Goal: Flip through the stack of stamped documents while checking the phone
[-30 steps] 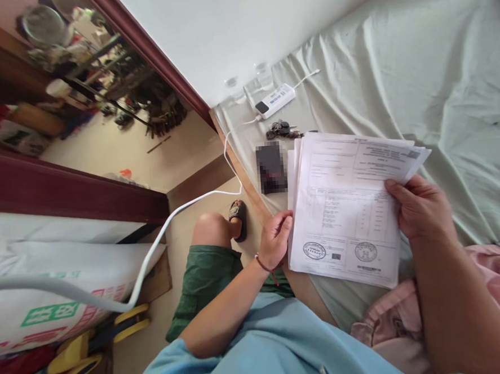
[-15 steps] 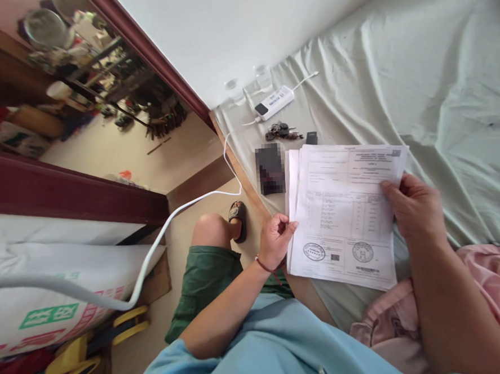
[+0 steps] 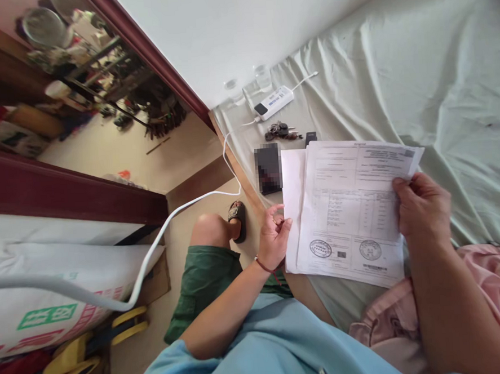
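Note:
In the head view, my right hand [image 3: 425,213] pinches the right edge of several printed sheets [image 3: 356,203], thumb on top. The top page carries a table, two round-edged stamps and a barcode. A mostly blank sheet [image 3: 294,178] sticks out from under them on the left. My left hand [image 3: 274,239] is at that sheet's left edge, its thumb over the paper and the forefinger loosely bent. The papers are held tilted above the bed-like surface. A blurred-out dark object [image 3: 268,169] lies just beyond my left hand.
On the pale green sheet [image 3: 438,85] lie keys [image 3: 281,131], a small black item [image 3: 310,138] and a white power bank [image 3: 274,102] with a white cable [image 3: 191,199]. Two clear cups [image 3: 262,78] stand by the wall. Pink cloth [image 3: 488,285] lies at the right.
My right hand has moved right with the printed sheets, baring more of the sheet beneath. My left hand has shifted slightly up and its fingers have loosened.

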The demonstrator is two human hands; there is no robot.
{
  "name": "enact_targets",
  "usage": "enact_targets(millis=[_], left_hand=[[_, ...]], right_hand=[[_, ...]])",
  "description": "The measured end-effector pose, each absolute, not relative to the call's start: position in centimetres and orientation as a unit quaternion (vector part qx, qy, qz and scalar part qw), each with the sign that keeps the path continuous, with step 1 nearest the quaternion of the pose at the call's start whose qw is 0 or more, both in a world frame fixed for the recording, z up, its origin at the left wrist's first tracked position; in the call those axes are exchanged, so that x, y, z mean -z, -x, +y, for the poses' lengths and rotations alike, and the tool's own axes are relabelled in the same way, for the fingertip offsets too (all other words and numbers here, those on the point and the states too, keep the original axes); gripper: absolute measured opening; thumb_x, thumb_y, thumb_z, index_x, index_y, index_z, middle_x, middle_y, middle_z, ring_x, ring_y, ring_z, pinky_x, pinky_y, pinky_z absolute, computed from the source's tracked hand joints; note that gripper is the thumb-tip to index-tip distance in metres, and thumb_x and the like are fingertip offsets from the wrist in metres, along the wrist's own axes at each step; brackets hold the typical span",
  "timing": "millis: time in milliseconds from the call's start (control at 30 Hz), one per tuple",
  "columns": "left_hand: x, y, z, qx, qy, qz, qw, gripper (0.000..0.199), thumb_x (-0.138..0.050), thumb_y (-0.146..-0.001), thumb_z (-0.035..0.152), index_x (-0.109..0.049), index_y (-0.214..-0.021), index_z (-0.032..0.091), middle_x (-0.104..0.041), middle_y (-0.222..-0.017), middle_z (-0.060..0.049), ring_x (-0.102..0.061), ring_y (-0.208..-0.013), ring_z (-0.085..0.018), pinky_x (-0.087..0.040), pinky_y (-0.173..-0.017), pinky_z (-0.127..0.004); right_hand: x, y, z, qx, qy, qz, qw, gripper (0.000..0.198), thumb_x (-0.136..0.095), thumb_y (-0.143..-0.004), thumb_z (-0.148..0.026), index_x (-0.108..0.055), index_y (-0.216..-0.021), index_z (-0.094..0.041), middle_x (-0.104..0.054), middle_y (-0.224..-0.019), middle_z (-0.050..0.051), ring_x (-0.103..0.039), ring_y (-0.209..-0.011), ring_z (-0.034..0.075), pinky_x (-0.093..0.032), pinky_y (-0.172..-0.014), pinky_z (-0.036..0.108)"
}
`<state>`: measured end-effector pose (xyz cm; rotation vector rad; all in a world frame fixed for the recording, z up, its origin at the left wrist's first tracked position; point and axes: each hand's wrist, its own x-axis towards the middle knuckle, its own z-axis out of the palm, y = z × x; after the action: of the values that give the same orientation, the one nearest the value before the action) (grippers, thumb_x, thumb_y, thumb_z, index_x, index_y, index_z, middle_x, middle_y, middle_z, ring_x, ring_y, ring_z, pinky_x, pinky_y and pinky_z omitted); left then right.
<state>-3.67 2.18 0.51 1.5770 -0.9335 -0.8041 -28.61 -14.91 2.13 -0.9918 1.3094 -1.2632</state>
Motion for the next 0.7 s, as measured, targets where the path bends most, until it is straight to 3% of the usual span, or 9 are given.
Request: enact_targets(millis=[100, 233, 467, 700], left_hand=[[-0.5, 3.5, 2.3, 0.311, -0.677, -0.407, 0.528, 0.04, -0.065, -0.097, 0.049, -0.06, -0.127, 0.022, -0.061, -0.075, 0.002, -0.055, -0.065, -0.013, -0.046, -0.066, -0.025], [-0.3, 3.2, 2.5, 0.311, -0.694, -0.414, 0.501, 0.03, -0.061, -0.099, 0.047, -0.075, -0.106, 0.021, -0.075, -0.096, -0.004, -0.067, -0.086, -0.018, -0.052, -0.081, -0.03], [-0.2, 3.3, 2.6, 0.312, -0.696, -0.425, 0.489, 0.03, -0.058, -0.101, 0.043, -0.079, -0.107, 0.023, -0.077, -0.094, -0.004, -0.067, -0.084, -0.019, -0.052, -0.076, -0.029], [-0.5, 3.3, 2.4, 0.315, -0.68, -0.449, 0.488, 0.029, -0.057, -0.101, 0.039, -0.08, -0.109, 0.023, -0.081, -0.105, -0.004, -0.073, -0.094, -0.02, -0.056, -0.085, -0.031]], right_hand=[[-2.5, 28.1, -14.9, 0.562, 0.369, 0.508, 0.538, 0.021, -0.079, -0.073, -0.023, -0.08, -0.093, -0.02, -0.076, -0.083, 0.002, -0.068, -0.069, 0.016, -0.058, -0.069, 0.03], [-3.1, 27.8, -15.0, 0.573, 0.292, 0.475, 0.601, 0.027, -0.079, -0.065, -0.015, -0.08, -0.092, -0.018, -0.079, -0.088, 0.006, -0.075, -0.084, 0.022, -0.063, -0.084, 0.039], [-4.0, 28.0, -14.9, 0.512, 0.246, 0.462, 0.682, 0.033, -0.079, -0.064, -0.013, -0.081, -0.097, -0.017, -0.081, -0.091, 0.007, -0.077, -0.081, 0.024, -0.067, -0.08, 0.04], [-4.1, 27.9, -14.9, 0.53, 0.25, 0.46, 0.667, 0.032, -0.078, -0.065, -0.012, -0.081, -0.096, -0.018, -0.082, -0.093, 0.007, -0.077, -0.085, 0.024, -0.067, -0.081, 0.039]])
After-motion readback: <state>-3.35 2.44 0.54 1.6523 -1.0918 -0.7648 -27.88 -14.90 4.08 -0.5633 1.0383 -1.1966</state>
